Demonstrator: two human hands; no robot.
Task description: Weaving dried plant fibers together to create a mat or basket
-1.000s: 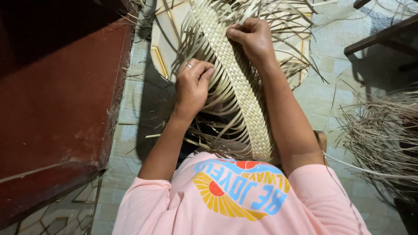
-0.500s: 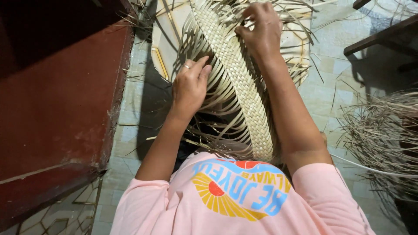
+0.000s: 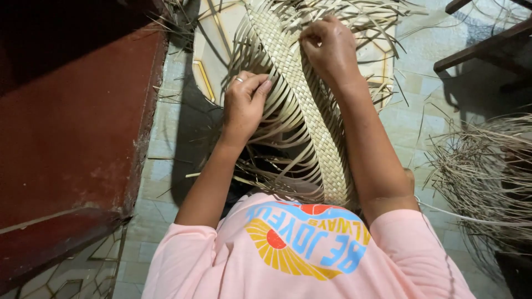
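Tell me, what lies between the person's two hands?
In the head view, the woven mat strip runs between the left hand and the right hand, loose straw strands fanning out beside it.

I have a single view, from the camera worn on the head, and it looks steeply down the front of the body. The pink printed shirt (image 3: 299, 254) fills the bottom edge, so the lens sits close above the chest. Both forearms run up the frame away from me. The left hand (image 3: 244, 105) and right hand (image 3: 330, 47) sit near the top, on the long pale woven palm-leaf strip (image 3: 310, 116). Pale tiled floor (image 3: 166, 144) lies beneath, with dark red wooden furniture (image 3: 72, 122) along the left edge.
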